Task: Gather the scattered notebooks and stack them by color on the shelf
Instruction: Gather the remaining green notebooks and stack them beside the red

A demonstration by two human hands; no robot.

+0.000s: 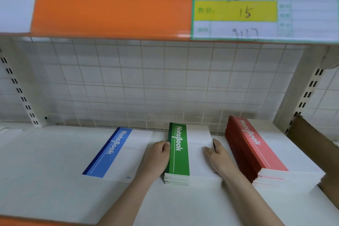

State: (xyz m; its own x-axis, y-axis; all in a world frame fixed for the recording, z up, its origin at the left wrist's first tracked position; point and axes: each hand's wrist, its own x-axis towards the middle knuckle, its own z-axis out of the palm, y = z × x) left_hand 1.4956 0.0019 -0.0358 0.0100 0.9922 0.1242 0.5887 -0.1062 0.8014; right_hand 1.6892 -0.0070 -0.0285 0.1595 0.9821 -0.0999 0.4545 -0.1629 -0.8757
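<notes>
Now I press my left hand [158, 154] and right hand [219, 158] flat against either side of the green stack [178, 154] to square it, clamped on it where it sits on the shelf [55, 170] between the blue notebook [113, 152] and red stack [256, 152].

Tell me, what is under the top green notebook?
More notebooks lie under the top green notebook, forming a green stack. Only their page edges show; their covers are hidden. Both hands hold its sides.
</notes>
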